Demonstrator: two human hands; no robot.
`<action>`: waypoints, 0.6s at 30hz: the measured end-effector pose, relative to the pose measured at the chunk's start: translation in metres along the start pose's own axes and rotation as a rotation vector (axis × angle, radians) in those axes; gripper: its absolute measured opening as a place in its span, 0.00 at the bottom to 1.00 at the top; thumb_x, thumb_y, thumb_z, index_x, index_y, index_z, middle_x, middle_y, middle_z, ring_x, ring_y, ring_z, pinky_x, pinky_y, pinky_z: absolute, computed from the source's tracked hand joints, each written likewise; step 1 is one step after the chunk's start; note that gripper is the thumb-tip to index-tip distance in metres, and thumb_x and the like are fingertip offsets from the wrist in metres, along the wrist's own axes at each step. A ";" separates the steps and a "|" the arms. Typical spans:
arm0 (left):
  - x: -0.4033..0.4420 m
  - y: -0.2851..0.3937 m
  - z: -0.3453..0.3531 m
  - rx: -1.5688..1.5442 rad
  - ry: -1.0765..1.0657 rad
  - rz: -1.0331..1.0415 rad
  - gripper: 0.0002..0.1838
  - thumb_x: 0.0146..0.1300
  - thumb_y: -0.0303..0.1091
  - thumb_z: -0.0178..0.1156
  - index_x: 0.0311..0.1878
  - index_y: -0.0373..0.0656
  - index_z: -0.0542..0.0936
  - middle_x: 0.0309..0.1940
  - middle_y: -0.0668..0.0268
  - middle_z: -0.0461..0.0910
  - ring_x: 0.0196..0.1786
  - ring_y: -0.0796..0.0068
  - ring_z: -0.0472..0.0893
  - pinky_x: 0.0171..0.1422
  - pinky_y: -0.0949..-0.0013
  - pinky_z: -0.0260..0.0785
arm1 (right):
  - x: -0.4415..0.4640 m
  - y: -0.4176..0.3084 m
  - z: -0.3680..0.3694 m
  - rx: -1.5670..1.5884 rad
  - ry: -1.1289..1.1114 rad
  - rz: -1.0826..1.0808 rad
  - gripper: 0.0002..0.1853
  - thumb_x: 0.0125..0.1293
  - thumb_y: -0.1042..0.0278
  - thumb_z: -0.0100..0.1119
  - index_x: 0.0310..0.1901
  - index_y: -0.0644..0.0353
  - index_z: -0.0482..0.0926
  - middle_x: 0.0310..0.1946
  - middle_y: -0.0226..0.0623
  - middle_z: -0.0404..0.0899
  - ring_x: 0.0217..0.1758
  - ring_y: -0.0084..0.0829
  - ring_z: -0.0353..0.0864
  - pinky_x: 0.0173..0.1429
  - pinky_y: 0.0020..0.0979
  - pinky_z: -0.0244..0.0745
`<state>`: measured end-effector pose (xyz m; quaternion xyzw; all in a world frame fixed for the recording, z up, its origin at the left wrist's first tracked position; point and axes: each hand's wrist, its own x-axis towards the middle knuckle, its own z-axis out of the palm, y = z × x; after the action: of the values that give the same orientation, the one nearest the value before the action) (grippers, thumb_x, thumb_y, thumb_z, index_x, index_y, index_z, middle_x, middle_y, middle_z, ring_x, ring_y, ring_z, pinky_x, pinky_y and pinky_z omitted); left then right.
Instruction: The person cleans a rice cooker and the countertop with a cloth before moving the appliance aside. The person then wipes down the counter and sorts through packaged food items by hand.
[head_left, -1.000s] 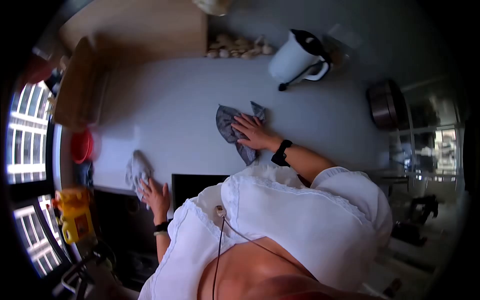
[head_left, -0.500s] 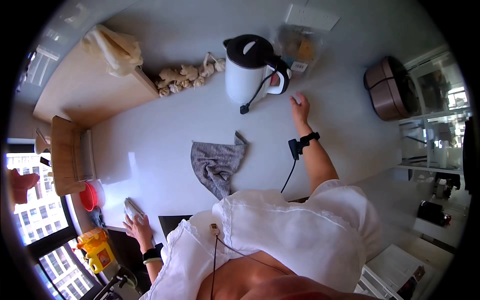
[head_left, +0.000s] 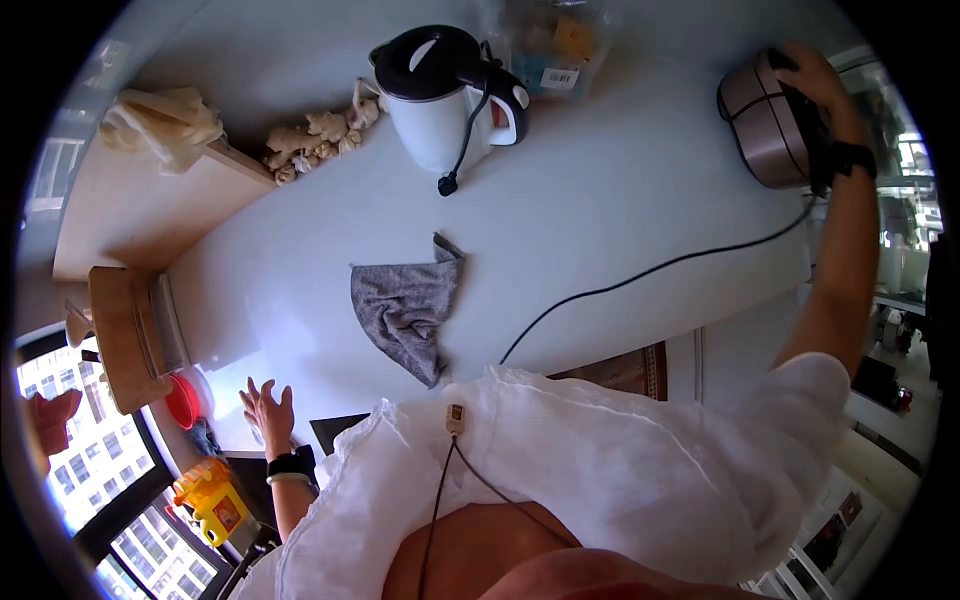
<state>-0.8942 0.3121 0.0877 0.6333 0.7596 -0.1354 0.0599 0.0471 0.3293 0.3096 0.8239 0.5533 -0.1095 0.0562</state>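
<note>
My right hand (head_left: 825,85) is stretched far out to the right. Its fingers reach over the dark top of a rose-brown appliance that looks like a rice cooker (head_left: 768,135), though part of the contact is hidden. My left hand (head_left: 267,415) hovers at the counter's near left, fingers apart, holding nothing. Below its fingers a small pale object (head_left: 257,436) shows only in part. A crumpled grey cloth (head_left: 405,310) lies mid-counter. Behind it stands a white kettle (head_left: 430,130) with a black lid, its cord and plug hanging down the side.
Ginger and garlic (head_left: 320,140) line the back beside a wooden board (head_left: 130,205) draped with a pale cloth. A clear bag (head_left: 560,50) lies beyond the kettle. At left are a wooden rack (head_left: 122,340), a red bowl (head_left: 182,402) and a yellow jug (head_left: 215,505). A black cable (head_left: 650,272) trails from my right wrist.
My right hand has swung from near the kettle to the rose-brown appliance. My left hand has lifted, fingers now spread. The view has shifted, so the kettle appears further left.
</note>
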 end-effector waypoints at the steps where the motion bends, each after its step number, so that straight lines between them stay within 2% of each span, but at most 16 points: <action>1: 0.001 0.004 0.000 -0.009 0.022 0.030 0.21 0.60 0.44 0.62 0.56 0.49 0.77 0.74 0.55 0.52 0.77 0.45 0.42 0.72 0.31 0.38 | 0.009 -0.011 0.006 -0.096 0.137 0.012 0.28 0.64 0.52 0.63 0.60 0.61 0.72 0.54 0.41 0.76 0.57 0.33 0.76 0.59 0.33 0.72; 2: 0.002 0.007 0.001 -0.019 0.049 0.053 0.22 0.60 0.44 0.63 0.56 0.49 0.77 0.74 0.55 0.53 0.77 0.45 0.43 0.72 0.31 0.38 | 0.025 -0.020 0.018 -0.190 0.280 0.020 0.30 0.64 0.51 0.63 0.62 0.59 0.71 0.56 0.40 0.75 0.57 0.33 0.76 0.59 0.34 0.72; 3: 0.000 0.009 0.003 -0.029 0.071 0.072 0.22 0.60 0.44 0.63 0.55 0.49 0.77 0.74 0.55 0.53 0.77 0.45 0.43 0.72 0.30 0.38 | 0.055 -0.019 0.063 0.376 0.274 -0.068 0.31 0.63 0.46 0.63 0.61 0.58 0.72 0.56 0.39 0.75 0.58 0.33 0.74 0.62 0.35 0.69; 4: -0.003 0.011 0.006 -0.033 0.110 0.081 0.21 0.59 0.43 0.64 0.55 0.49 0.77 0.74 0.55 0.53 0.77 0.45 0.43 0.72 0.30 0.38 | 0.054 -0.066 0.096 0.619 0.370 -0.041 0.32 0.62 0.45 0.63 0.61 0.60 0.72 0.55 0.39 0.75 0.58 0.32 0.73 0.63 0.33 0.67; 5: -0.011 0.014 0.008 -0.049 0.106 0.073 0.21 0.59 0.42 0.64 0.55 0.49 0.77 0.74 0.55 0.53 0.77 0.45 0.43 0.72 0.30 0.38 | 0.058 -0.111 0.119 0.759 0.365 0.056 0.33 0.62 0.45 0.64 0.60 0.61 0.72 0.55 0.39 0.75 0.57 0.31 0.74 0.62 0.32 0.68; 6: -0.019 0.017 0.006 -0.060 0.104 0.061 0.21 0.59 0.42 0.64 0.55 0.49 0.77 0.74 0.55 0.53 0.77 0.45 0.43 0.72 0.30 0.38 | 0.101 -0.112 0.172 0.997 0.409 -0.035 0.32 0.62 0.46 0.64 0.60 0.61 0.73 0.57 0.39 0.74 0.59 0.29 0.72 0.62 0.33 0.67; 8: -0.035 0.018 -0.006 -0.089 0.101 0.028 0.19 0.59 0.40 0.64 0.53 0.48 0.78 0.74 0.55 0.52 0.77 0.44 0.44 0.72 0.30 0.39 | 0.154 -0.125 0.232 1.360 0.211 0.133 0.32 0.58 0.43 0.67 0.57 0.58 0.77 0.47 0.31 0.79 0.49 0.27 0.73 0.52 0.26 0.66; 11: -0.053 -0.007 0.003 -0.095 0.142 -0.031 0.19 0.57 0.41 0.65 0.51 0.47 0.79 0.72 0.55 0.57 0.76 0.43 0.48 0.72 0.33 0.41 | 0.175 -0.161 0.245 1.751 0.266 0.038 0.29 0.58 0.46 0.68 0.55 0.57 0.78 0.45 0.29 0.79 0.43 0.25 0.73 0.45 0.22 0.65; 14: -0.061 -0.022 0.018 -0.123 0.057 -0.128 0.20 0.57 0.41 0.65 0.52 0.47 0.78 0.72 0.55 0.58 0.75 0.42 0.50 0.72 0.35 0.43 | 0.172 -0.186 0.236 1.750 0.364 0.067 0.26 0.60 0.50 0.67 0.54 0.59 0.77 0.46 0.29 0.79 0.45 0.26 0.75 0.47 0.25 0.69; 18: -0.059 -0.003 0.025 -0.126 0.021 -0.090 0.20 0.57 0.41 0.65 0.52 0.48 0.78 0.72 0.56 0.59 0.75 0.43 0.51 0.72 0.35 0.44 | 0.173 -0.187 0.248 1.869 0.396 0.002 0.25 0.64 0.54 0.64 0.55 0.64 0.75 0.49 0.34 0.78 0.51 0.29 0.76 0.55 0.33 0.70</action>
<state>-0.8879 0.2487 0.0794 0.5950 0.7949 -0.0832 0.0852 -0.0918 0.5035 0.0329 0.5395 0.2407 -0.3655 -0.7193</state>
